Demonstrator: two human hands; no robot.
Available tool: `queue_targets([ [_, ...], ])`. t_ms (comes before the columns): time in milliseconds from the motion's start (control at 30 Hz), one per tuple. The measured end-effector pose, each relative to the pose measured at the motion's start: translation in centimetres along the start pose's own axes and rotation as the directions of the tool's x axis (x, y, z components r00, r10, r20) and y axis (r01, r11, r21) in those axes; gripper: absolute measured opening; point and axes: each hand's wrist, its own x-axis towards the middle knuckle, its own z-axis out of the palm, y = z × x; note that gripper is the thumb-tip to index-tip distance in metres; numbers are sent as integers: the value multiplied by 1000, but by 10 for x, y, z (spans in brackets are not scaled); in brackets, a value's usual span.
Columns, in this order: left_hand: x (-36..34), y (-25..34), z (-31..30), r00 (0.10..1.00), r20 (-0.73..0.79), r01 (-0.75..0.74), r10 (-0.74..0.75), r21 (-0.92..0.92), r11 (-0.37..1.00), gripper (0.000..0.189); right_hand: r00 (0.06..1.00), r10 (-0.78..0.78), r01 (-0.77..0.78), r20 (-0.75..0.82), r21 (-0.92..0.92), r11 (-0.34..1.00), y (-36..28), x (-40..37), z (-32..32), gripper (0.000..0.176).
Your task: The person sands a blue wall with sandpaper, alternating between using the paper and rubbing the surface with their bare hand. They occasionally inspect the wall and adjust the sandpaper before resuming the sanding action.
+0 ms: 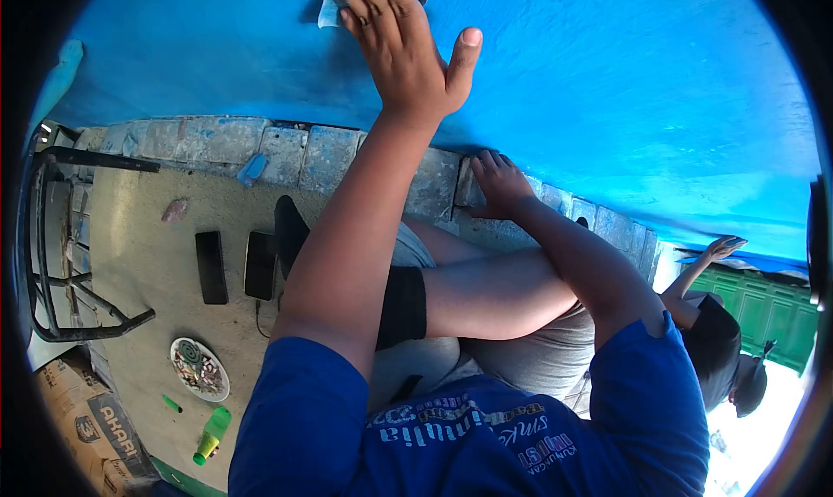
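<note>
Two bare hands are out: the left hand (408, 54) lies flat and wide open, pressing a pale crumpled cloth (328, 13) against the blue wall surface (607, 80). Below it, the right hand (499, 184) rests, fingers spread, on the grey stone ledge (330, 154).

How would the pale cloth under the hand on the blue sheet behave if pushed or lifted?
Probably floppy: the cloth shows crumpled corners either side of the left hand pressing on it. Likely light, looking thin and small beside the hand. It may slide easily, since the blue sheet looks smooth and glossy.
</note>
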Motion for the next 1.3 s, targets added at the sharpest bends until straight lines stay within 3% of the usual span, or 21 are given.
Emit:
queue_targets([
  [133,1,-1,1,1000,-4,-16,16,4,1000,95,1000,-7,7,19,7,1000,4,-7,-7,91],
  [200,1,1,1,1000,-6,-8,8,14,1000,94,995,-6,7,-102,10,1000,8,-11,-5,89],
  [433,3,-2,0,999,-27,-42,42,7,999,94,1000,24,-24,1,20,999,12,-16,-18,93],
  [700,3,-1,0,999,-15,-29,30,12,999,94,993,20,-28,-114,-72,997,14,-23,-20,93],
  [1300,5,-4,2,997,-33,-70,72,47,996,94,990,38,-44,-134,-41,998,13,-16,-1,92],
])
